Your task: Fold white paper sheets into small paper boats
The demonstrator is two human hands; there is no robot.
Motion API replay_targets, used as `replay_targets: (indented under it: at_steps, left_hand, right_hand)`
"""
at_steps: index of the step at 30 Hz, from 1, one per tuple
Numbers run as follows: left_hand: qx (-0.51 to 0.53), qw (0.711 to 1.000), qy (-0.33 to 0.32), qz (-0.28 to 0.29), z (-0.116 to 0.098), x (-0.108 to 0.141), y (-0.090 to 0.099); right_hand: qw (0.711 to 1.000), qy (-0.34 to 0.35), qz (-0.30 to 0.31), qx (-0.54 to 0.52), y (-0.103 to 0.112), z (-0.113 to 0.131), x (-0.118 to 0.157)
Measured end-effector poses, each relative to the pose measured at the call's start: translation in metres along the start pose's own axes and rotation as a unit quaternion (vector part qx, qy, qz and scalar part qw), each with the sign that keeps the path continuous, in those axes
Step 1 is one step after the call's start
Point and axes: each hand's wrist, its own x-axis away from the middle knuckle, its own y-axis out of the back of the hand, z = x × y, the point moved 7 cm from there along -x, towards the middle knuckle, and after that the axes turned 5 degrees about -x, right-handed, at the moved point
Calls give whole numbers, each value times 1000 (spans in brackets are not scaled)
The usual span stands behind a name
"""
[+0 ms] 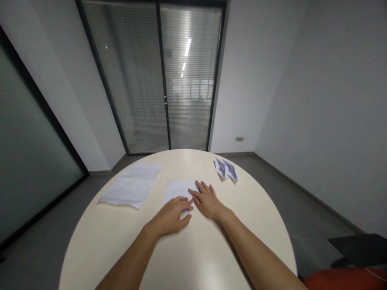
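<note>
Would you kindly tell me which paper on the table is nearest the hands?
The middle sheet, partly covered by the left hand and right hand; the creased sheet at left and folded papers at right lie apart from both hands.

A small office-style room, probably for meetings.
Tall glass panels [139, 80] in dark frames stand beyond a pale round table [105, 249], with fine horizontal blinds across them; strip lights [188, 47] show in the glass, either through it or as reflections. A frosted panel [30, 161] edged in black lines the left side. Plain pale walls [332, 100], one with a small socket-like plate [240, 139] set low, meet a grey floor [311, 221] along a skirting strip, and an orange seat [341, 280] shows at lower right.
</note>
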Motion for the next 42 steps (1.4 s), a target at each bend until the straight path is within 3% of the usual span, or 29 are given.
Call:
replay_targets:
  at_steps: [7,14,19,24,29,42]
  left_hand:
    - [-11,1000,-9,5,-5,0,-4]
    - [-12,1000,-21,1,-7,3,-3]
    - [-12,1000,-22,-9,-4,2,-6]
    - [-3,1000,-14,-4,-1,2,-7]
    - [13,1000,-22,14,-4,3,-5]
    - [-39,999,22,-4,18,4,0]
  right_hand:
    - [1000,-23,1,-3,6,-2,2]
    - [987,-109,-102,51,18,-27,-3]
    - [978,-101,-173,53,31,-23,-2]
    - [990,-27,-136,14,23,-5,-3]
    - [994,57,-97,-13,13,-6,-4]
    - [995,79,-62,1,12,-10,-1]
